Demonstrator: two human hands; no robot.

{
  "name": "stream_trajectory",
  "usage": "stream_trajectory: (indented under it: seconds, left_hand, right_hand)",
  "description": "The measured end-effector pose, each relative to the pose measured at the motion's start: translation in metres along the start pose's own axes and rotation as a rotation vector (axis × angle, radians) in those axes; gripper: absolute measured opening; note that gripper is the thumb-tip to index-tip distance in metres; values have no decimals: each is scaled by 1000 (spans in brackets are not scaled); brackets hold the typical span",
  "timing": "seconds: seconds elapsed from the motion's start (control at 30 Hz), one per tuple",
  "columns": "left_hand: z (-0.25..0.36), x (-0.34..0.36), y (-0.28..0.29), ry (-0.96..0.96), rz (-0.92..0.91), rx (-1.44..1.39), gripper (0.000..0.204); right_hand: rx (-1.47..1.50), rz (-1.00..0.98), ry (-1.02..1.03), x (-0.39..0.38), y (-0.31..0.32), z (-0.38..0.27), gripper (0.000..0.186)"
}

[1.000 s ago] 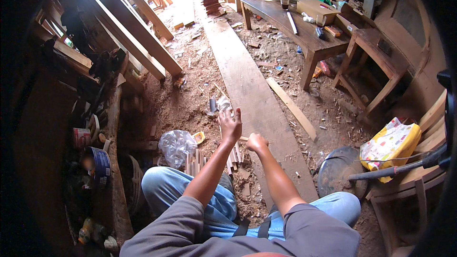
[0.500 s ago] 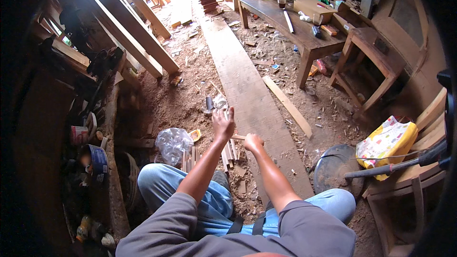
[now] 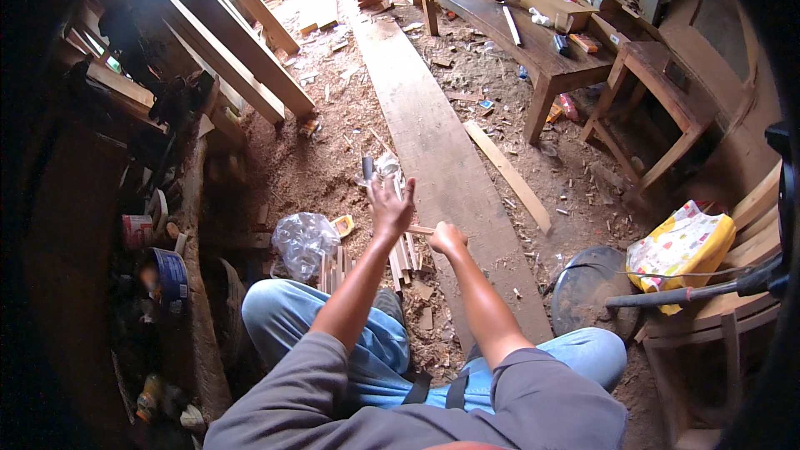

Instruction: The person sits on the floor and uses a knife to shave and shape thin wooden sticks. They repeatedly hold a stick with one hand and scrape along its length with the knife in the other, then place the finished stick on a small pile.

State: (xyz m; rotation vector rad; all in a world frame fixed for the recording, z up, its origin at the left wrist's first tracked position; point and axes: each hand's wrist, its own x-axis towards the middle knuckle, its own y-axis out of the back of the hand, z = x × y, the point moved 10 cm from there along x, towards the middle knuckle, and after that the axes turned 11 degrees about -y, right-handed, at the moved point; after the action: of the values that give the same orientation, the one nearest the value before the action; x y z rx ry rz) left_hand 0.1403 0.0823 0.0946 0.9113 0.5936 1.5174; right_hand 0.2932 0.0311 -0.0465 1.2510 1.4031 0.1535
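Note:
My right hand [image 3: 448,238] is closed around one end of a thin wooden stick [image 3: 422,231] above the long plank. The stick points left, and its far end passes behind my left hand [image 3: 392,208]. The left hand's fingers are spread, with the thumb raised, close to the stick; whether the palm touches it is hidden. Below my hands lie several loose wooden strips [image 3: 400,260]. Just beyond the left hand sits a crumpled whitish wad [image 3: 387,165], with a small dark grey piece [image 3: 367,168] beside it.
A long wide plank [image 3: 425,117] runs away from me over ground strewn with shavings. A clear plastic bag [image 3: 305,243] lies left of the strips. At the right stand a wooden table [image 3: 483,21], a round dark disc [image 3: 587,290] and a yellow package [image 3: 679,254]. Leaning boards [image 3: 225,42] line the left.
My left hand's fingers have spread wider apart, and it stays near the stick. The right hand keeps its grip, with little movement. The whole view has shifted slightly.

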Motion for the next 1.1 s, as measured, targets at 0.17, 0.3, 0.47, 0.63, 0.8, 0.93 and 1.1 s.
stream_trajectory:
  seconds: [0.17,0.3,0.47,0.63,0.8,0.93,1.1]
  left_hand:
    - [-43,-2,-3,132,-111,-20,97]
    - [-53,-10,-2,151,5,-90,81]
    - [-53,-6,6,74,89,-143,76]
    - [-66,-9,2,138,-39,-153,92]
    - [-67,-7,5,79,7,-118,86]
    - [-75,-6,0,112,115,-204,76]
    - [-90,6,-22,115,-10,-250,81]
  right_hand:
    - [-112,26,61,-9,-13,-21,34]
    - [-35,-19,-2,-12,-13,-19,32]
    - [-35,5,53,-18,-9,-25,34]
    - [-52,34,14,-17,-17,-27,29]
    - [-3,12,4,-14,-17,-24,30]
    - [15,-18,-27,-12,-13,-22,30]
    - [18,1,-35,-6,-14,-12,33]
